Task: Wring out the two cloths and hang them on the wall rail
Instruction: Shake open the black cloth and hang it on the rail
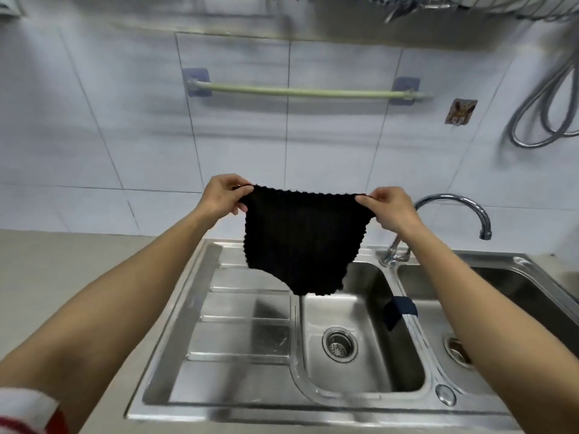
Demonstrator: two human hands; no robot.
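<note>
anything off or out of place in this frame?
Nothing damaged or spilled. One oddity: the second cloth, dark blue, is draped over the divider between the two sink basins, not on the green wall rail, which is bare. Both hands (left, right) pinch the black cloth's top corners, spread flat above the sink.

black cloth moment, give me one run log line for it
stage: spreading before hanging | black cloth: held open above sink | left hand, right hand: pinching top corners | rail: bare | dark blue cloth: on sink divider

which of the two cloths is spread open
The black cloth, held by its top corners in the left hand and right hand; the dark blue cloth lies draped over the sink divider.
</note>
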